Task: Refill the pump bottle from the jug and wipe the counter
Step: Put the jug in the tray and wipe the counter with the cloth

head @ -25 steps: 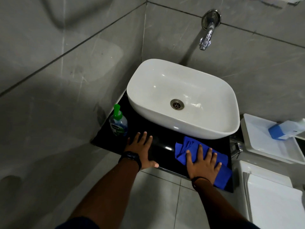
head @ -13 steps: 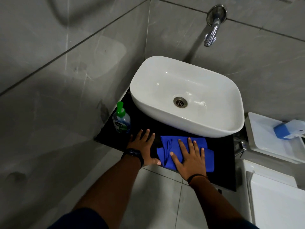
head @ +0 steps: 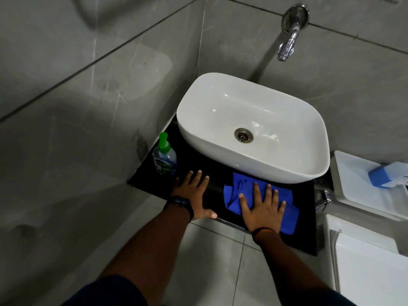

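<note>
Right hand (head: 262, 208) hides cloth (head: 234, 191) (partly) — counter (head: 306, 217).

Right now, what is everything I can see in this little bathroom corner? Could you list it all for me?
Basin: one, white, on the counter, drain in its floor.
Tap: one, chrome, on the wall above the basin.
Counter: one, black, under the basin.
Pump bottle: one, clear with a green pump, upright at the counter's left end.
Cloth: one, blue, flat on the counter in front of the basin.
Tray: one, white, right of the basin.
Blue and white container: one, lying in the tray, partly cut off.
Wall and floor tiles: grey.
Left hand: flat on the bare counter, dark watch on the wrist.
Right hand: flat on the cloth, fingers spread.
</note>
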